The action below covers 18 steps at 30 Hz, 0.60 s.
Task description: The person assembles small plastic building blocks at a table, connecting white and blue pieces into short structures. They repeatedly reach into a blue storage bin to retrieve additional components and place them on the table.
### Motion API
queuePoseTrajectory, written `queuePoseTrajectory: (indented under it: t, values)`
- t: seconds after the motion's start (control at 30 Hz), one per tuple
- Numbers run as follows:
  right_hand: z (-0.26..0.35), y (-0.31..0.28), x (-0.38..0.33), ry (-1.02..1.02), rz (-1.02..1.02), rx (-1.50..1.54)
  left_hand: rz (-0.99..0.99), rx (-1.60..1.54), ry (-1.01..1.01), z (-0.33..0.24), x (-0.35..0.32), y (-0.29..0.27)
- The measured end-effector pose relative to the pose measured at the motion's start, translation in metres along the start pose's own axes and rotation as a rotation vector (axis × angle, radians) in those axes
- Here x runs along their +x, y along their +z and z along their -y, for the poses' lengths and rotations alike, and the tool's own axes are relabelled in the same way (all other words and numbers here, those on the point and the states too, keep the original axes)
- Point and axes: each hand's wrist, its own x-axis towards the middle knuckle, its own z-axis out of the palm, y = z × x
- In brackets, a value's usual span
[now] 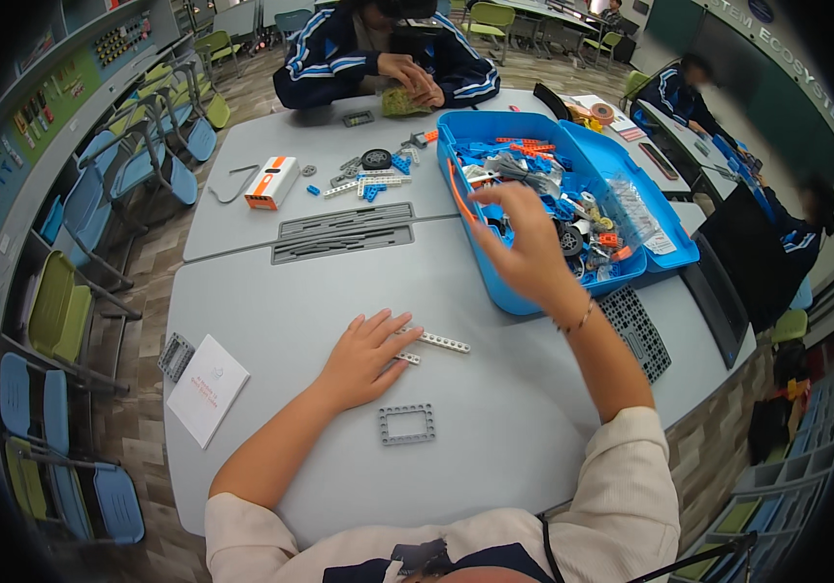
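My left hand [366, 358] lies flat on the table, fingers spread over white perforated building beams. One longer beam [446, 342] sticks out past the fingertips, and the end of a shorter beam [409, 359] shows beside it. Nearer to me sits a grey rectangular frame piece [385, 426]. My right hand [526, 243] hovers over the near-left side of a blue storage bin [496, 282], thumb and fingers apart in a curve, with nothing visible between them. Mixed blue, white, grey and orange building parts [558, 199] fill the bin.
A white booklet [208, 391] and a grey piece [176, 357] lie left. Farther off are a white-orange box [272, 184], a black wheel [376, 158] and loose beams. The bin's open lid [664, 228], a dark grey perforated plate [635, 330] and a laptop [718, 296] stand right. Another person [388, 58] works opposite.
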Motion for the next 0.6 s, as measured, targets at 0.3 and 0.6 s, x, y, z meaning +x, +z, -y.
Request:
queuePoseTrajectory:
  t: [0.3, 0.6]
  values:
    - [-0.075, 0.135, 0.1, 0.128, 0.564, -0.263, -0.021, -0.003, -0.03, 0.006, -0.002, 0.006]
    - [-0.131, 0.224, 0.131, 0.292, 0.781, -0.431, -0.059, -0.028, -0.009, 0.009, -0.001, 0.009]
